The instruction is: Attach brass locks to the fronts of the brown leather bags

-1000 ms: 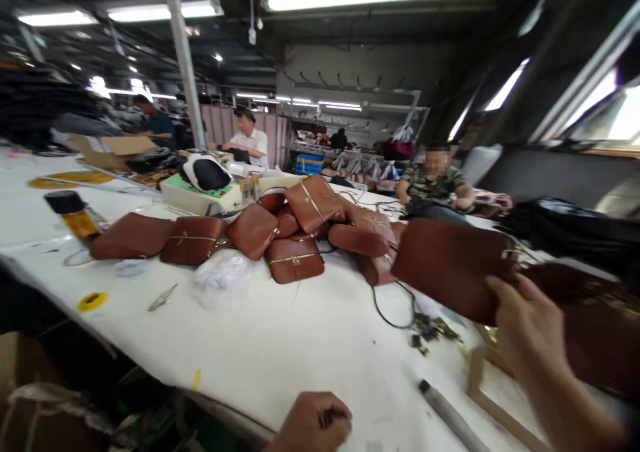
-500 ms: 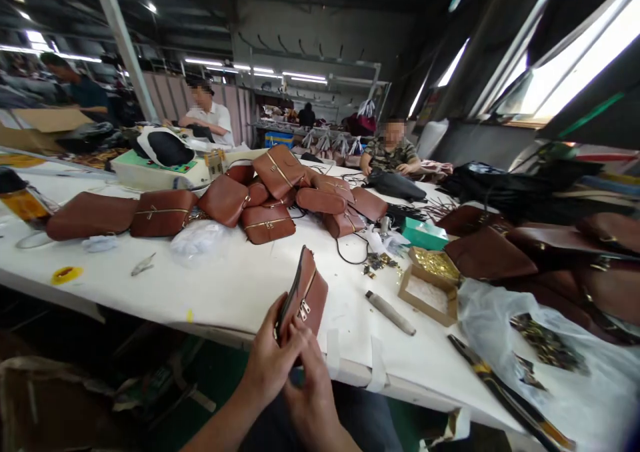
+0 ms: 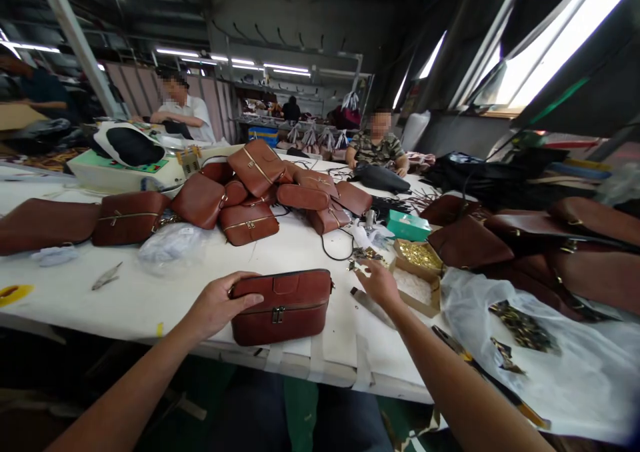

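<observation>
My left hand [image 3: 217, 309] grips a brown leather bag [image 3: 295, 299] by its left end, thumb on the front and fingers behind. The bag stands on the table near the front edge, its front zip with two metal pulls facing me. My right hand [image 3: 380, 284] is stretched out to the right of the bag, fingers apart, at a small pile of metal fittings [image 3: 369, 255]. Its fingertips are close to the loose pieces; whether they touch any I cannot tell. Below that hand lies a grey-handled tool [image 3: 373, 307], partly covered by the wrist.
Several brown bags [image 3: 250, 224] are heaped across the table, with more bags [image 3: 595, 279] at the right. Beside my right hand stand a cardboard box of gold fittings [image 3: 419, 255] and a green box [image 3: 407, 226]. Clear plastic [image 3: 465, 305] and long-handled pliers [image 3: 500, 382] lie at right.
The bag went from tilted in both hands to standing on the table, zip toward me, in my left hand alone. My right hand let go and moved right to the metal fittings.
</observation>
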The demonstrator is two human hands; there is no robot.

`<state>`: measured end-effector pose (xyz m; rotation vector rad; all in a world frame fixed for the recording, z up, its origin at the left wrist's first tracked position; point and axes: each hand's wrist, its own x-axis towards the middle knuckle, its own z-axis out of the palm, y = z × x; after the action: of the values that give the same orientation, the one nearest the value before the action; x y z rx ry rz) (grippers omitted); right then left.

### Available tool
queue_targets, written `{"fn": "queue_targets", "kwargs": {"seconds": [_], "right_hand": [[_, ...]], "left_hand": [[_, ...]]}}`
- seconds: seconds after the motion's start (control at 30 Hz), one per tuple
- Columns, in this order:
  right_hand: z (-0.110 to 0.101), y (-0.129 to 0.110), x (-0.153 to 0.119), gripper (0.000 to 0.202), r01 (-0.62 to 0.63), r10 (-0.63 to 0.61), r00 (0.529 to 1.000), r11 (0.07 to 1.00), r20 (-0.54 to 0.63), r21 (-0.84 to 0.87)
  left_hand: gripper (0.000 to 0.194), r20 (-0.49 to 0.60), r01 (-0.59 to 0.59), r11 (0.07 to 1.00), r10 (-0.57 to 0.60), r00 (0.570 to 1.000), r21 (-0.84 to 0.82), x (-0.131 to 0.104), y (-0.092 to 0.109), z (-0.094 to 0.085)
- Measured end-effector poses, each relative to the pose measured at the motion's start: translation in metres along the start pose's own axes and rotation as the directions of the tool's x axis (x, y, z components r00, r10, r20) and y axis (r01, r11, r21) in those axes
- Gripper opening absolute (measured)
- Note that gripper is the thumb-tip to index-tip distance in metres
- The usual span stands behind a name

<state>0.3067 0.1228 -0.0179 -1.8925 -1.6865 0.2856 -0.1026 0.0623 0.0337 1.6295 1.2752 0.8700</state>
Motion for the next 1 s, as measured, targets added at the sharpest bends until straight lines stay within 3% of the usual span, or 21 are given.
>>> {"fn": "queue_targets", "kwargs": {"seconds": [0.1, 0.17, 0.23, 0.3, 0.37, 0.43, 0.53, 0.6, 0.73, 0.83, 0.9, 1.0], "right_hand": [[0.02, 0.012, 0.03, 0.038, 0.027, -0.023, 0.996, 0.999, 0.086, -0.041], [0.033, 0.017, 0.04, 0.037, 0.032, -0.026, 0.993, 0.998, 0.116, -0.055], [0.04, 0.021, 0.044, 0.034, 0.017, -0.01, 0.993, 0.998, 0.117, -0.067], [0.04, 0.025, 0.043, 0.032, -0.006, 0.013, 0.994, 0.998, 0.108, -0.069], [0.038, 0.026, 0.038, 0.031, -0.021, 0.027, 0.995, 0.998, 0.098, -0.054], [0.034, 0.024, 0.031, 0.03, -0.02, 0.022, 0.995, 1.0, 0.093, -0.02], [0.031, 0.02, 0.023, 0.033, -0.021, 0.016, 0.995, 0.998, 0.097, 0.051], [0.027, 0.015, 0.021, 0.032, -0.04, 0.029, 0.994, 0.994, 0.106, 0.106], [0.004, -0.006, 0.01, 0.026, -0.063, 0.032, 0.991, 0.968, 0.127, 0.244], [-0.024, -0.035, -0.028, 0.039, -0.06, -0.031, 0.982, 0.885, 0.187, 0.462], [-0.039, -0.056, -0.069, 0.043, -0.12, -0.092, 0.962, 0.701, 0.256, 0.703], [-0.049, -0.084, -0.131, 0.037, -0.214, -0.138, 0.938, 0.492, 0.318, 0.844]], "left_hand": [[0.065, -0.178, -0.109, 0.969, 0.15, 0.973, 0.222, -0.003, -0.002, 0.005], [0.067, -0.278, -0.209, 0.891, 0.336, 0.9, 0.402, -0.011, 0.001, 0.012], [0.068, -0.33, -0.272, 0.783, 0.512, 0.793, 0.559, -0.025, 0.009, 0.019], [0.069, -0.343, -0.311, 0.68, 0.647, 0.681, 0.665, -0.042, 0.021, 0.029], [0.069, -0.321, -0.378, 0.617, 0.729, 0.604, 0.69, -0.061, 0.034, 0.041], [0.063, -0.255, -0.506, 0.593, 0.769, 0.586, 0.627, -0.075, 0.046, 0.056], [0.042, -0.139, -0.657, 0.627, 0.759, 0.636, 0.418, -0.087, 0.055, 0.085], [0.032, -0.079, -0.675, 0.675, 0.722, 0.688, 0.296, -0.088, 0.056, 0.103], [0.026, -0.023, -0.65, 0.734, 0.666, 0.746, 0.198, -0.087, 0.053, 0.129], [0.031, -0.072, -0.483, 0.871, 0.49, 0.869, 0.091, -0.084, 0.051, 0.135], [0.036, -0.133, -0.281, 0.957, 0.27, 0.954, -0.073, -0.081, 0.052, 0.136], [0.045, -0.11, -0.068, 0.959, 0.039, 0.993, -0.274, -0.077, 0.057, 0.138]]}}
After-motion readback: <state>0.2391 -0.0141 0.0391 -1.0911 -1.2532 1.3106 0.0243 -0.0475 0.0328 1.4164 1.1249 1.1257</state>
